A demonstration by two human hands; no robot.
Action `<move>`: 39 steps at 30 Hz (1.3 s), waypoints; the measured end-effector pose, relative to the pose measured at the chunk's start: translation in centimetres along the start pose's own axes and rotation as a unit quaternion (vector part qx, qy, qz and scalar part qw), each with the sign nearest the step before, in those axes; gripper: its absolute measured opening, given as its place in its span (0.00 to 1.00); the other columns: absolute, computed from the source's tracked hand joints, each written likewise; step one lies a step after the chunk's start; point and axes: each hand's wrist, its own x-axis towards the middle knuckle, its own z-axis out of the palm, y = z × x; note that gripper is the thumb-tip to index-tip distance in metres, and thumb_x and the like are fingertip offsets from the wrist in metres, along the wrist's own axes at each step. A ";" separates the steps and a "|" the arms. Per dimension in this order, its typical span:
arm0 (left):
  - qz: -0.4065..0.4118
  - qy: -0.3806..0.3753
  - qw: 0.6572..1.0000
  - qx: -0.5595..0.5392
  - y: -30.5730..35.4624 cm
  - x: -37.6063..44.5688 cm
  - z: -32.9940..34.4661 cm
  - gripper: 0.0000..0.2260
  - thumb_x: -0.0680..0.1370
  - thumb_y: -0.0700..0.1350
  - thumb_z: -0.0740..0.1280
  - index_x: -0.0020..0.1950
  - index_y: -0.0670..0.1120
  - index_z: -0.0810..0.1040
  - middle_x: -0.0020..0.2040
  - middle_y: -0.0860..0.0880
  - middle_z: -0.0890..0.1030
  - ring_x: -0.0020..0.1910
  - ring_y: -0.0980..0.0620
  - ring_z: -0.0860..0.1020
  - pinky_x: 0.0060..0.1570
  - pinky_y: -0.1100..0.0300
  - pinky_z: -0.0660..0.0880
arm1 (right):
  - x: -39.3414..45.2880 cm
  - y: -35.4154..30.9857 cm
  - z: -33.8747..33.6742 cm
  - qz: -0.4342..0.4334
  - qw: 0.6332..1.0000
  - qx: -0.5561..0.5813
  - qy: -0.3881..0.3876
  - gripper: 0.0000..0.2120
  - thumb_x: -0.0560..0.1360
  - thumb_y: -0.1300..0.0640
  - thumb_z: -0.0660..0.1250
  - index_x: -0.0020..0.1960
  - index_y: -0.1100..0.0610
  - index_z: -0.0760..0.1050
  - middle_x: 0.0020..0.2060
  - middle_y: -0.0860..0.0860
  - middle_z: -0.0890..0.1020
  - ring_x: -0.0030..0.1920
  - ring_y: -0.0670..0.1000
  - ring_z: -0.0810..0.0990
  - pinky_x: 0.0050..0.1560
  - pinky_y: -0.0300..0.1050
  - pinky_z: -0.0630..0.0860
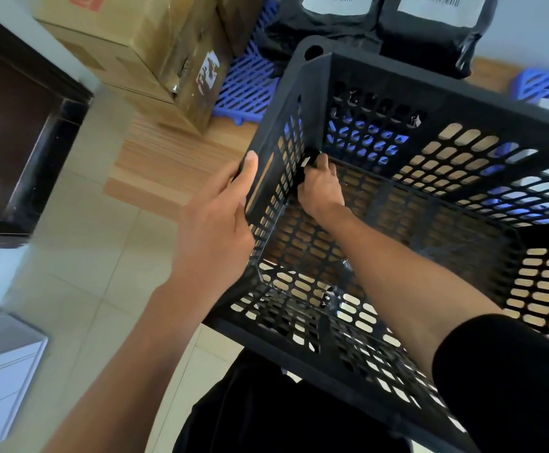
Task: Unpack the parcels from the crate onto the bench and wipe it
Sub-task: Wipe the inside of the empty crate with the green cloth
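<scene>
Two bare hands work at a black plastic crate (446, 204) that rests on a pale wooden bench (175, 158), and we see them from above. Nearest to us, our dark-sleeved right forearm reaches down into the crate. Our right hand (320, 188) is closed around something small and dark in the far left corner of the crate floor; we cannot tell whether it is a cloth or a last scrap of wrapping. Our left hand (221, 217) grips the crate's left wall from outside, thumb hooked over the rim, steadying it. Apart from that corner, the crate floor looks bare, with the bench showing through its slots, so we judge the unpacking nearly or fully done. We judge the crate to be light when emptied, stiff, and easy to slide, so a firm hold on the rim or wall suits it best. Beyond the crate, two black parcels (436, 31) with white barcode labels sit at the far side of the bench, touching each other. Their glossy, wrinkled film suggests soft, slippery bags; we would grip them by the body with spread fingers, not by a corner. Blue lattice trays (247, 89) lie near them, and taped cardboard boxes (142, 50) stand to the far left.
</scene>
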 end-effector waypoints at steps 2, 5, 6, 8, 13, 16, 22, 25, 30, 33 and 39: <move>0.005 -0.003 1.000 0.011 0.1 0.0 0.0 0.29 0.78 0.27 0.62 0.78 0.42 0.68 0.69 0.49 0.77 0.59 0.50 0.78 0.56 0.53 0.78 | -0.3 0.0 0.0 0.005 1.000 0.012 -0.001 0.17 0.79 0.63 0.62 0.66 0.69 0.75 0.73 0.63 0.64 0.69 0.65 0.68 0.69 0.54 0.71; 0.008 -0.004 1.000 0.026 0.3 -0.1 -0.1 0.31 0.77 0.26 0.61 0.79 0.43 0.68 0.71 0.50 0.76 0.57 0.50 0.78 0.52 0.57 0.77 | -1.1 -0.1 0.3 0.004 0.999 0.041 0.003 0.15 0.79 0.63 0.62 0.63 0.67 0.77 0.70 0.63 0.66 0.66 0.65 0.70 0.66 0.54 0.72; 0.007 -0.004 1.000 0.027 0.3 -0.1 -0.1 0.31 0.77 0.26 0.61 0.79 0.43 0.67 0.72 0.51 0.75 0.57 0.50 0.78 0.51 0.57 0.77 | -1.3 -0.1 0.5 0.004 0.999 0.054 0.005 0.15 0.79 0.62 0.63 0.63 0.66 0.78 0.70 0.62 0.67 0.66 0.66 0.71 0.66 0.54 0.72; 0.008 -0.005 1.000 0.025 0.4 -0.2 -0.1 0.31 0.76 0.26 0.61 0.79 0.43 0.67 0.72 0.50 0.75 0.56 0.49 0.78 0.50 0.53 0.79 | -1.9 -0.1 0.7 0.005 0.997 0.076 0.008 0.15 0.79 0.62 0.63 0.63 0.64 0.78 0.69 0.62 0.68 0.65 0.66 0.72 0.66 0.55 0.73; 0.019 -0.015 0.999 0.028 0.1 -0.1 0.2 0.32 0.75 0.24 0.61 0.79 0.40 0.67 0.68 0.47 0.78 0.47 0.43 0.78 0.44 0.44 0.77 | -2.9 0.0 1.3 -0.017 0.997 0.076 -0.015 0.14 0.79 0.61 0.64 0.62 0.64 0.79 0.69 0.59 0.68 0.67 0.64 0.70 0.67 0.55 0.73; 0.018 -0.016 0.999 0.027 0.0 -0.1 0.2 0.32 0.75 0.25 0.61 0.79 0.41 0.66 0.68 0.47 0.77 0.51 0.43 0.79 0.47 0.43 0.79 | -3.4 0.0 1.4 -0.033 0.997 0.054 -0.042 0.13 0.80 0.61 0.64 0.61 0.65 0.79 0.69 0.58 0.66 0.68 0.63 0.69 0.67 0.56 0.74; 0.010 -0.009 1.000 0.021 0.1 -0.2 0.3 0.31 0.77 0.26 0.61 0.79 0.42 0.67 0.70 0.48 0.76 0.57 0.43 0.79 0.52 0.43 0.78 | -5.9 -0.5 1.9 -0.091 0.992 0.007 -0.083 0.11 0.80 0.61 0.64 0.58 0.65 0.79 0.65 0.57 0.67 0.63 0.64 0.73 0.59 0.57 0.76; 0.009 -0.012 1.000 0.027 0.2 -0.2 0.3 0.31 0.77 0.26 0.61 0.79 0.41 0.66 0.71 0.48 0.76 0.57 0.43 0.79 0.52 0.43 0.78 | -7.8 -0.9 2.9 -0.134 0.985 -0.015 -0.110 0.12 0.80 0.59 0.64 0.58 0.65 0.80 0.62 0.57 0.68 0.60 0.63 0.75 0.57 0.57 0.77; 0.013 -0.004 1.000 0.025 0.2 -0.1 0.3 0.29 0.78 0.27 0.61 0.79 0.41 0.66 0.69 0.48 0.77 0.60 0.44 0.78 0.56 0.45 0.77 | -11.0 -1.0 4.1 -0.217 0.960 -0.017 -0.175 0.06 0.78 0.60 0.66 0.51 0.58 0.81 0.58 0.52 0.70 0.53 0.58 0.79 0.51 0.52 0.80; 0.018 -0.003 1.000 0.021 0.1 -0.2 0.3 0.29 0.79 0.27 0.60 0.79 0.41 0.66 0.68 0.49 0.78 0.58 0.45 0.78 0.55 0.45 0.77 | -11.5 -0.8 3.4 -0.264 0.939 0.001 -0.220 0.09 0.78 0.59 0.66 0.55 0.54 0.83 0.55 0.50 0.72 0.54 0.54 0.77 0.55 0.50 0.78; 0.007 0.003 1.000 0.013 0.0 -0.2 0.4 0.28 0.80 0.29 0.59 0.79 0.42 0.67 0.71 0.50 0.76 0.63 0.47 0.77 0.60 0.45 0.77 | -8.1 1.3 -1.5 -0.111 0.940 0.194 -0.258 0.09 0.78 0.56 0.67 0.56 0.53 0.83 0.46 0.49 0.84 0.46 0.52 0.82 0.47 0.44 0.77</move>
